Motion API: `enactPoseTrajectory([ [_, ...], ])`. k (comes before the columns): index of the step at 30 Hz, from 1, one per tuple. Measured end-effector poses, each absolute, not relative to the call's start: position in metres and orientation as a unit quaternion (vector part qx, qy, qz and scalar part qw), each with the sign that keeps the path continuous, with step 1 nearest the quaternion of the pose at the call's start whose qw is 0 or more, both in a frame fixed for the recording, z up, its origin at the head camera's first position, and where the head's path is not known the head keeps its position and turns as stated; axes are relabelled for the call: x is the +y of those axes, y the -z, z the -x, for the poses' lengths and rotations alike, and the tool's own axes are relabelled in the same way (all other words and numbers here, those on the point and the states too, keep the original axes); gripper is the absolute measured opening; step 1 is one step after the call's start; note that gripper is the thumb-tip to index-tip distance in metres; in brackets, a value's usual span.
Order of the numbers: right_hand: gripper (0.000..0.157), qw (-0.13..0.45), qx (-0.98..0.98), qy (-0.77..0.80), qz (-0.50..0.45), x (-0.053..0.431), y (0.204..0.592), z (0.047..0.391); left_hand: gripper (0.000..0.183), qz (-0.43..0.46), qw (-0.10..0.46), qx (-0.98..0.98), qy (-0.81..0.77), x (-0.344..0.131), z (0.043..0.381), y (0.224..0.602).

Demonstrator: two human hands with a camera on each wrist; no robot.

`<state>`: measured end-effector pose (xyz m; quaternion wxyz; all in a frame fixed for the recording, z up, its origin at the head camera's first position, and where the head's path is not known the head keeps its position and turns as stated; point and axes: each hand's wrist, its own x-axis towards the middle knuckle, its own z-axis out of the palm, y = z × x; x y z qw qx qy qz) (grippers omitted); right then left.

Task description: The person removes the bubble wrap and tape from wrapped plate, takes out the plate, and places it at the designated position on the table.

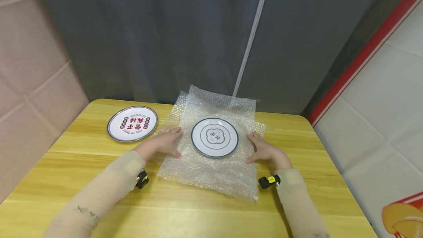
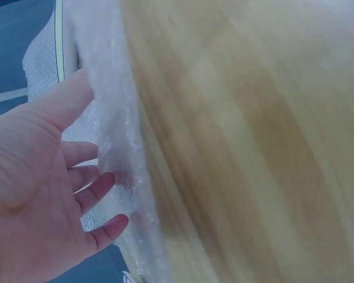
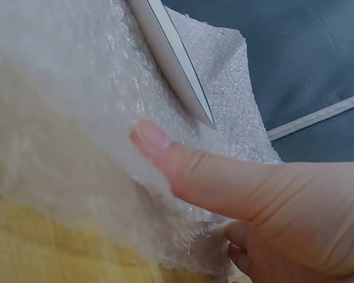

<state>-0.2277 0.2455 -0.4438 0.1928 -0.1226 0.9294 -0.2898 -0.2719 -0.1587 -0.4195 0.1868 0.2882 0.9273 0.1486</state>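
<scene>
A white plate (image 1: pixel 215 137) with a blue rim and a flower-shaped print lies face up on bubble wrap (image 1: pixel 211 176) in the head view. At the wrap's left side is my left hand (image 1: pixel 163 144), its fingers spread and touching the sheet's edge; the left wrist view shows the fingers loosely bent beside the wrap. My right hand (image 1: pixel 265 150) is at the opposite edge, thumb apart from the fingers. In the right wrist view the thumb (image 3: pixel 206 177) lies over the wrap, while the other fingers are mostly hidden. Neither hand touches the plate.
Another white plate (image 1: pixel 133 124), printed in red and green, lies at the back left of the wooden table (image 1: pixel 185 212). Bubble wrap extends in overlapping sheets to the table's back edge, before a dark grey curtain (image 1: pixel 158 39). A white tiled wall stands to the right.
</scene>
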Motion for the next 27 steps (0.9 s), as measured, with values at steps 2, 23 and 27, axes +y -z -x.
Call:
enactPoseTrajectory([
  [2, 0.113, 0.196, 0.931, 0.285, 0.119, 0.245, 0.443, 0.228, 0.097, -0.289, 0.188, 0.928, -0.14, -0.157, 0.27, 0.416],
  [23, 0.107, 0.201, 0.944, 0.231, 0.12, 0.233, 0.432, 0.233, 0.063, -0.272, 0.165, 0.947, -0.051, -0.137, 0.272, 0.401],
  [27, 0.107, 0.21, 0.944, 0.229, 0.111, 0.233, 0.432, 0.233, 0.046, -0.283, 0.155, 0.943, -0.086, -0.136, 0.274, 0.401],
])
